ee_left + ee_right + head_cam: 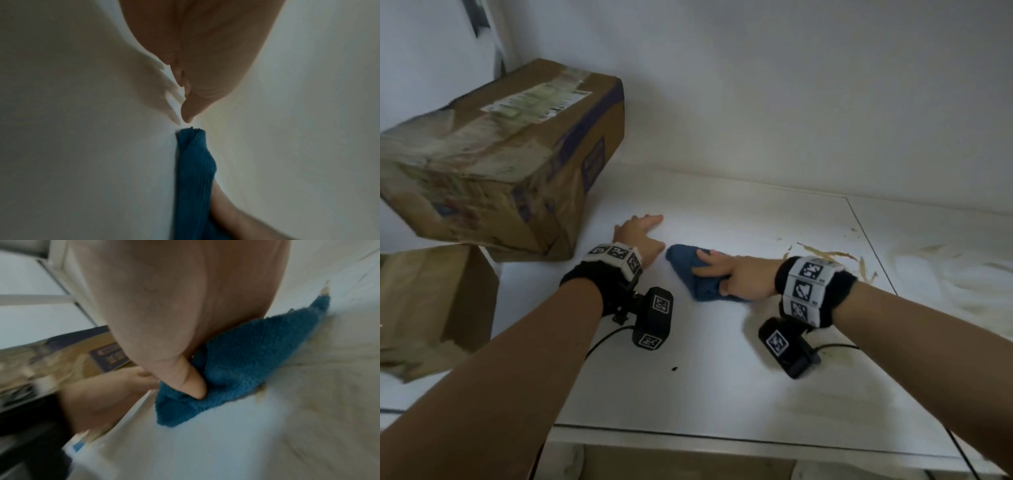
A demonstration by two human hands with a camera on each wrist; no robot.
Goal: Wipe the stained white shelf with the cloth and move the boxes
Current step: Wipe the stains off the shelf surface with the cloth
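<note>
A blue cloth lies bunched on the white shelf. My right hand grips it, the thumb pressed into the terry. My left hand rests flat on the shelf just left of the cloth, fingers straight; its thumb tip nearly meets the cloth's end. Brown streaks mark the shelf to the right of my right wrist. A battered cardboard box sits tilted at the left, atop a second box.
The white back wall rises behind the shelf. A seam splits off a further smeared panel at the right. The shelf's front edge runs below my forearms. A small dark speck lies near the front.
</note>
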